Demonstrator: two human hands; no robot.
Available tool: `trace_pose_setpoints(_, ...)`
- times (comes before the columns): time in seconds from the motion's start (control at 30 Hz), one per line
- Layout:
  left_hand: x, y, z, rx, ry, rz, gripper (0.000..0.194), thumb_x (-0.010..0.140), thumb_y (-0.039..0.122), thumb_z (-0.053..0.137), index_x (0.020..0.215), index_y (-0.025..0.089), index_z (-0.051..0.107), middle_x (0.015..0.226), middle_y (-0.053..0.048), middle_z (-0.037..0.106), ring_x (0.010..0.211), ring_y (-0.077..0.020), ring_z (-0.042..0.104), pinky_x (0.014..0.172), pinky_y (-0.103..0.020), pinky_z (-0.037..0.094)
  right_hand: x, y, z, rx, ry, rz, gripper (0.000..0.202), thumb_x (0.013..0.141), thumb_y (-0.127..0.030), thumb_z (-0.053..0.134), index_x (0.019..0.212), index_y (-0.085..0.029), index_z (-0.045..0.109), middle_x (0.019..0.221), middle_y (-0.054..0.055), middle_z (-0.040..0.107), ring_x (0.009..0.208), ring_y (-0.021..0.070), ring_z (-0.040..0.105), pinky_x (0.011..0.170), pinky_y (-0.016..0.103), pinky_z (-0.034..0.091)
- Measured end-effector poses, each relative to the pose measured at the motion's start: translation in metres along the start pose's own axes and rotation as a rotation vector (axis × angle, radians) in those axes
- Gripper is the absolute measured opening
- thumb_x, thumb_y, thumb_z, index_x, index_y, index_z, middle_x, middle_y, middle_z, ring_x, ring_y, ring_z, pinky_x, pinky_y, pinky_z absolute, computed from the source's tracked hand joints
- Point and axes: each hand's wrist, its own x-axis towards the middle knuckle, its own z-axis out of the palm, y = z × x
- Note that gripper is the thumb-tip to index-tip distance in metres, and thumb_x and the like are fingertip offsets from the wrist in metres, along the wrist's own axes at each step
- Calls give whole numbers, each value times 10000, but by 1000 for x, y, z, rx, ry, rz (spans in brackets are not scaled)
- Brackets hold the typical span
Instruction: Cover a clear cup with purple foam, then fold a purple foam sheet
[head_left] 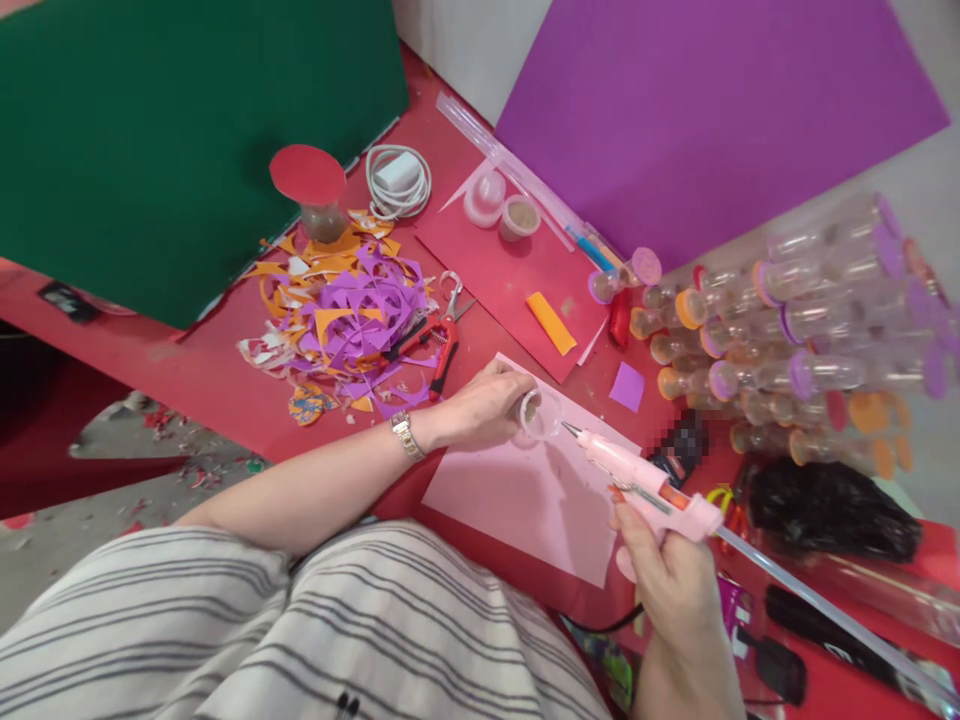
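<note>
My left hand (491, 405), wearing a wristwatch, is closed around a small clear plastic cup (541, 414) with something brownish in it. The cup is tipped over a pink sheet of paper (525, 510). In my right hand (671, 590) is a pink hot glue gun (637, 470), gripped by its handle. A long clear glue stick (832, 580) runs out of its back. The gun's metal nozzle points left, close to the cup's rim; whether they touch I cannot tell.
Purple and orange paper scraps (360, 310) lie left, beside red-handled pruning shears (446, 345). Stacked clear cups with coloured discs (810, 340) stand right. Behind are a small cup (519, 217), a coiled white cable (399, 180), a green board (187, 130) and a purple board (697, 110).
</note>
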Motion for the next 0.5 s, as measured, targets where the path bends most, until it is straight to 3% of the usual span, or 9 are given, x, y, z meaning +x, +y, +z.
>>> trace_pose_setpoints(0.5,0,1,0,-5,3,10,38,774,137,564,800,164,557,823,-23,616,856,-176,509,895,-339,455,6,0,0,-19,27,14,385,761,-572,672,780,-189,703,613,51,700,525,190,655,469,265,505)
